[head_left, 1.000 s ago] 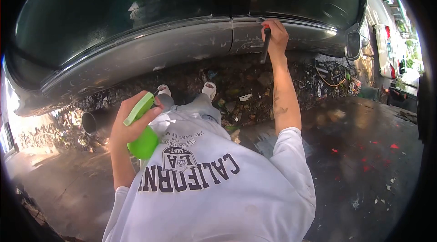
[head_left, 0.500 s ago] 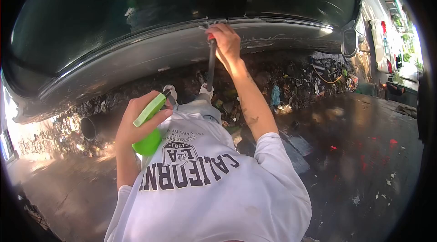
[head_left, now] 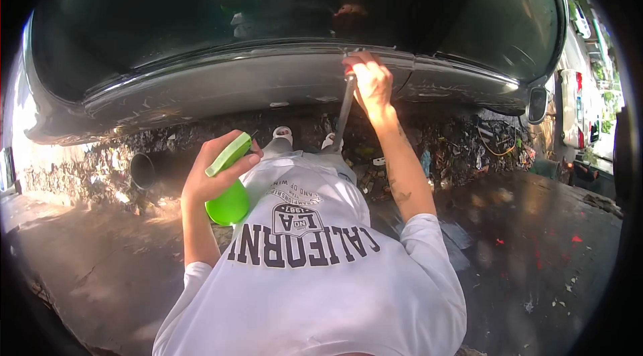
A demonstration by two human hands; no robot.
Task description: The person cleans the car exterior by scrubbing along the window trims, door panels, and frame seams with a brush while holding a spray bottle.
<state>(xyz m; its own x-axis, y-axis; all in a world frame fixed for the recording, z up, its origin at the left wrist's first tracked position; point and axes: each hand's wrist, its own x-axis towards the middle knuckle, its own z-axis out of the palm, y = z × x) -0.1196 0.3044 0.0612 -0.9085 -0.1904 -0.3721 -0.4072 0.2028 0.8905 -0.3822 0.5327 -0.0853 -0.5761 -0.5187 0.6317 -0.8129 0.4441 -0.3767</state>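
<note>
My left hand (head_left: 218,167) is wrapped around the light green trigger head of a spray bottle (head_left: 228,205) with a bright green body. The bottle is close to my white shirt, its nozzle toward the car. My right hand (head_left: 372,85) grips a squeegee-like tool (head_left: 345,111) near its red collar, its long grey handle slanting down toward my feet. The tool's head, mostly hidden by my fingers, is against the strip below the dark window of the car (head_left: 234,81). Whitish wet streaks mark the car's side.
A side mirror (head_left: 538,104) sticks out at the car's right end. Scattered litter (head_left: 462,148) covers the ground under the car, beside a dark round pipe opening (head_left: 142,171). A white vehicle (head_left: 573,101) stands at far right. The paving (head_left: 522,249) bears red spots.
The view has shifted, so the car and both hands appear farther right. My right hand has slid slightly right along the window's lower edge with the tool. The left hand keeps its hold.
</note>
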